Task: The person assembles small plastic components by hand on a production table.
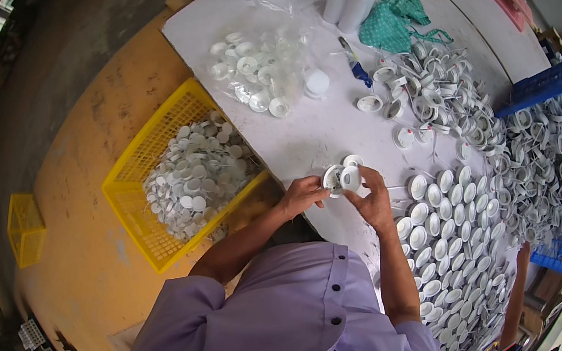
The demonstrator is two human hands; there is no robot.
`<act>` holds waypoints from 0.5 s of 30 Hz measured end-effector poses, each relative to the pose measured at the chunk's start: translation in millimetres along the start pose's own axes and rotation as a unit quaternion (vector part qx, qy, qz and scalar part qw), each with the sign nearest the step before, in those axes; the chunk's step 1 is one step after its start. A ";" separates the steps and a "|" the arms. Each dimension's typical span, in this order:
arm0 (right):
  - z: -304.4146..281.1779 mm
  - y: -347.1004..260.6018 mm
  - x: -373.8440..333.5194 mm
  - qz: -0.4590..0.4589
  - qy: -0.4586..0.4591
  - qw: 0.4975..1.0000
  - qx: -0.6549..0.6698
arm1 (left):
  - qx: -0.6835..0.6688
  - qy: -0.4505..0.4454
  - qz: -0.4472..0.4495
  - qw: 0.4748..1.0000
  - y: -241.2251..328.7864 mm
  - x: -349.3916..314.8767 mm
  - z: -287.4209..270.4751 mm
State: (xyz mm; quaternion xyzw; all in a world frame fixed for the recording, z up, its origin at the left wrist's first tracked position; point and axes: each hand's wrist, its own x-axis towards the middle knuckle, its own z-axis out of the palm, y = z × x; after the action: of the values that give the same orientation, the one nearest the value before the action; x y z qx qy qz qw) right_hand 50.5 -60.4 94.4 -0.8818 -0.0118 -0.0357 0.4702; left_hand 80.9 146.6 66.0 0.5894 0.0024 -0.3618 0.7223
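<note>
With narrow grips, the left hand (pixel 303 195) holds a white ring (pixel 332 180) and the right hand (pixel 372 201) a white disc (pixel 350 178), seemingly mid-assembly, the next move likely needing careful alignment.

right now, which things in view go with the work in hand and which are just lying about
Seemingly in use:
- white ring-shaped fitting, in left hand
- white disc, in right hand
- rows of white round fittings

Seemingly just lying about:
- teal dotted cloth
- blue-handled tool
- small yellow crate
</note>
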 end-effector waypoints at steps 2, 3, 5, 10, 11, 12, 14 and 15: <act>0.3 -10.9 -2.8 -0.033 -0.007 0.998 -0.046 | -0.004 -0.018 0.011 1.000 0.7 2.1 2.5; 0.1 -15.3 -3.8 -0.067 -0.018 0.994 -0.089 | -0.004 -0.022 0.010 1.000 2.5 2.3 4.1; 0.3 -18.9 -4.4 -0.044 -0.034 0.993 -0.101 | 0.003 -0.036 0.026 0.999 6.3 2.2 6.9; 3.5 -25.8 -4.4 0.041 -0.063 0.997 0.026 | 0.015 -0.040 0.045 0.998 0.2 7.1 8.6; 3.8 -24.9 -6.4 0.041 -0.063 0.997 0.025 | 0.007 -0.039 0.050 0.998 -1.5 7.6 8.5; 4.2 -22.2 -9.8 0.076 -0.032 0.993 0.080 | 0.007 -0.040 0.049 0.998 0.8 7.2 9.3; 5.8 -12.6 -12.4 0.112 0.000 0.985 0.135 | 0.014 -0.036 0.029 0.999 5.7 6.6 10.4; 5.9 -5.9 -13.2 0.169 0.017 0.969 0.179 | 0.014 -0.037 0.029 0.999 6.6 6.9 11.2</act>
State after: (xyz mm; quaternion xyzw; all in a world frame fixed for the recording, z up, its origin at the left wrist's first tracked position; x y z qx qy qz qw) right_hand 37.3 -52.1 95.0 -0.7716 0.1393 0.0320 0.6199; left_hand 84.7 133.7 72.1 0.5854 -0.0463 -0.3622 0.7238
